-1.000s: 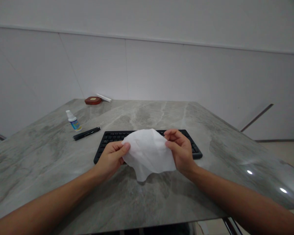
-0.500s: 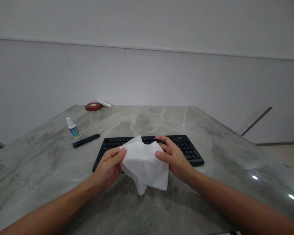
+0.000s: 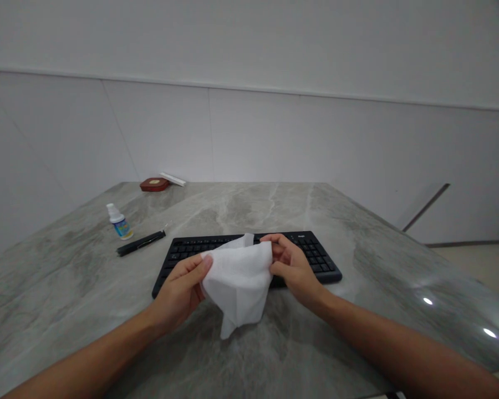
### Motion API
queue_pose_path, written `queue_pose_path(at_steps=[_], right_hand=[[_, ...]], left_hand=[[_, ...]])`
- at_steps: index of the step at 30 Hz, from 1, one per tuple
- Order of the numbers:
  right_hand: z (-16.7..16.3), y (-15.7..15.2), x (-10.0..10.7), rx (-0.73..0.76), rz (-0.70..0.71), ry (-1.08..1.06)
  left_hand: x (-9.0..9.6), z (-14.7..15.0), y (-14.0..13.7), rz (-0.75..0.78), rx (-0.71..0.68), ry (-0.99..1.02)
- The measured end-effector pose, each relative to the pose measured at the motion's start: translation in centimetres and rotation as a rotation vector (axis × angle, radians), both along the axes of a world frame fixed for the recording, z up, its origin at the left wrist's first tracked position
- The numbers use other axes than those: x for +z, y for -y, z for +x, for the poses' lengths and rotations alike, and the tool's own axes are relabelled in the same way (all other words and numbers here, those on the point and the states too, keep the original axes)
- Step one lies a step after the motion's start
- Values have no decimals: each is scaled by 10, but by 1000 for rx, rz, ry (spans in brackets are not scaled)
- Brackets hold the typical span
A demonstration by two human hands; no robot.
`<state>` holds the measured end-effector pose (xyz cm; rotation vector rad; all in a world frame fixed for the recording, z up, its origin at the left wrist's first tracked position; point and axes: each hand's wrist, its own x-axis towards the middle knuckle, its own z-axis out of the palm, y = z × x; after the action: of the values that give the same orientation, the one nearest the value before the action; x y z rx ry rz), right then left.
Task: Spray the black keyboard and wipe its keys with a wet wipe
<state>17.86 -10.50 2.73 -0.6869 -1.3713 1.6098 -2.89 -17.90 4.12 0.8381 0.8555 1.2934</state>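
A thin white wipe (image 3: pixel 239 280) hangs loosely between my two hands, its lower folds drooping towards me. My left hand (image 3: pixel 183 288) pinches its left edge between thumb and fingers. At the upper right edge, my right hand (image 3: pixel 293 269) grips the wipe with curled fingers, partly hidden behind it. Behind and under the wipe lies a black keyboard (image 3: pixel 320 257), set crosswise on the table. Its middle keys are covered from view by the wipe and hands.
On the grey marbled table (image 3: pixel 249 208), left of the keyboard, are a black brush-like tool (image 3: pixel 141 243) and a white spray bottle (image 3: pixel 120 223) with a blue label. A red-brown case (image 3: pixel 154 184) and a white flat object (image 3: pixel 173 179) lie at the back left, by the wall.
My right hand has shifted its hold to the wipe's upper right edge. The wipe's lower folds have swung left. The whole view has moved slightly.
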Motion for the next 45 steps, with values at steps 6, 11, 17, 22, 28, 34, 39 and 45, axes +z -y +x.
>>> queue_pose_path(at_steps=[6,11,17,22,28,34,39,45], right_hand=[[-1,7,9,248,-332,-54],[0,7,10,167,-334,-115],[3,4,10,155,-342,-159],[3,0,10,96,-265,-93],[10,-9,14,89,-227,187],[20,-12,18,323,-72,444],[27,-10,25,596,64,514],[25,-2,20,542,-97,222]], left_hand=[[-12,4,-5,-78,-31,-37],[-20,1,-5,70,-281,-270],[-12,-1,-2,80,-282,-146],[-6,-3,1,88,-272,-77],[-12,-7,0,101,-161,-157],[-16,-11,-1,102,-207,-310],[-17,-12,-4,168,-338,-413],[-11,-6,-1,254,-416,-457]])
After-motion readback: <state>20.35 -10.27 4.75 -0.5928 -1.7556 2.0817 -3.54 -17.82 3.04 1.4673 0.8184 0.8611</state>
